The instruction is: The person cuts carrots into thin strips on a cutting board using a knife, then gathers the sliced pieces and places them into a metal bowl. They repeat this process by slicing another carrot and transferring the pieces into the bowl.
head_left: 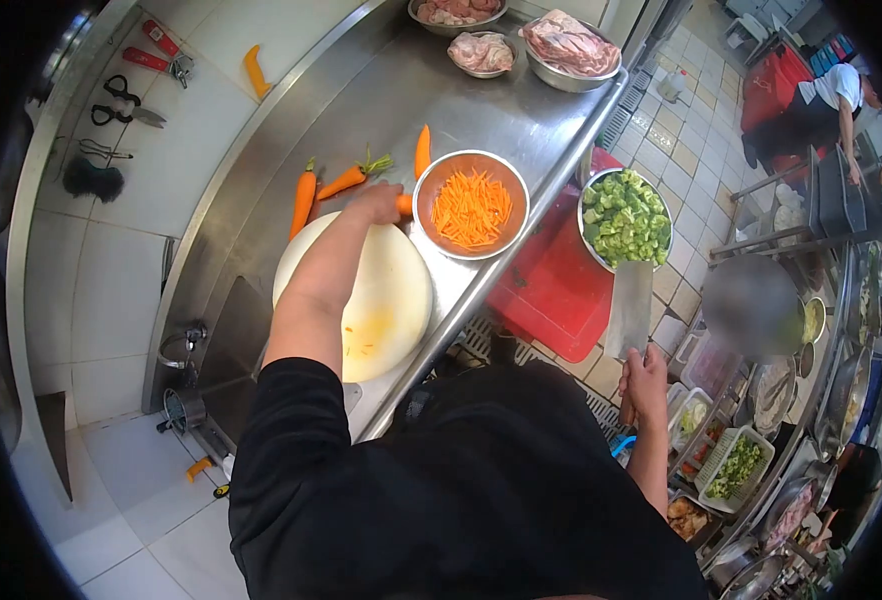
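Observation:
My left hand [379, 203] reaches past the round white cutting board [386, 300] and is closed on an orange carrot [404, 205], whose end shows beside the steel bowl [523, 205] of carrot shreds [471, 210]. Two carrots with green tops, one upright [303, 200] and one slanted [342, 182], lie left of the hand, and another carrot piece [422, 152] lies above the bowl. My right hand [645, 382] grips the handle of a cleaver [629, 310], its broad blade pointing up, away from the board.
Bowls of raw meat [573, 47] stand at the counter's far end. A bowl of broccoli [626, 220] is by a red board [556, 290] on the right. Shelves with food trays [736, 465] line the right side. A person [831, 90] bends at the upper right.

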Action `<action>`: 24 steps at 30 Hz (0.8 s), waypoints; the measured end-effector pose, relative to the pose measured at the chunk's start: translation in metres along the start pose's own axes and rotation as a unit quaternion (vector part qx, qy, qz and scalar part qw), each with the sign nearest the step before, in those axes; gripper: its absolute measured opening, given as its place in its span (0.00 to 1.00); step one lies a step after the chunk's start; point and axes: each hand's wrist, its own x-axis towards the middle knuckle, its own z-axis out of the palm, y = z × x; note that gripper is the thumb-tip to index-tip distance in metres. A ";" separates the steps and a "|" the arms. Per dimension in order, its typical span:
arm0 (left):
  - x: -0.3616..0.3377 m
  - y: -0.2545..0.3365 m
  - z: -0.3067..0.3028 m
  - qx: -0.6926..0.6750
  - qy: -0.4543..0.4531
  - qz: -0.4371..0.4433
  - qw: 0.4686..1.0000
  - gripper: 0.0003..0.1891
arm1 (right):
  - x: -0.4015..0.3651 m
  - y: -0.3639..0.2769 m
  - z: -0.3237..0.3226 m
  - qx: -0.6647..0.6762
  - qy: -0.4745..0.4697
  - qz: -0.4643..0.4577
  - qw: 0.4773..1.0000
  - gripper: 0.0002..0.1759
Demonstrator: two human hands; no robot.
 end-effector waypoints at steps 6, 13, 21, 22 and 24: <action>-0.054 -0.038 0.015 -0.120 0.173 -0.076 0.975 0.22 | 0.004 -0.006 0.019 -0.021 -0.057 -0.013 0.998 0.07; -0.201 0.011 0.086 -0.290 0.209 -0.063 0.932 0.21 | 0.002 -0.053 0.092 -0.179 -0.199 -0.145 0.952 0.10; -0.245 0.062 0.151 -0.375 0.253 -0.107 0.886 0.31 | -0.019 -0.070 0.188 -0.341 -0.318 -0.331 0.821 0.12; -0.245 0.067 0.153 -0.346 0.310 -0.094 0.880 0.33 | -0.022 -0.070 0.196 -0.344 -0.325 -0.369 0.800 0.13; -0.242 0.072 0.152 -0.327 0.360 -0.045 0.872 0.31 | -0.030 -0.073 0.206 -0.362 -0.330 -0.379 0.785 0.13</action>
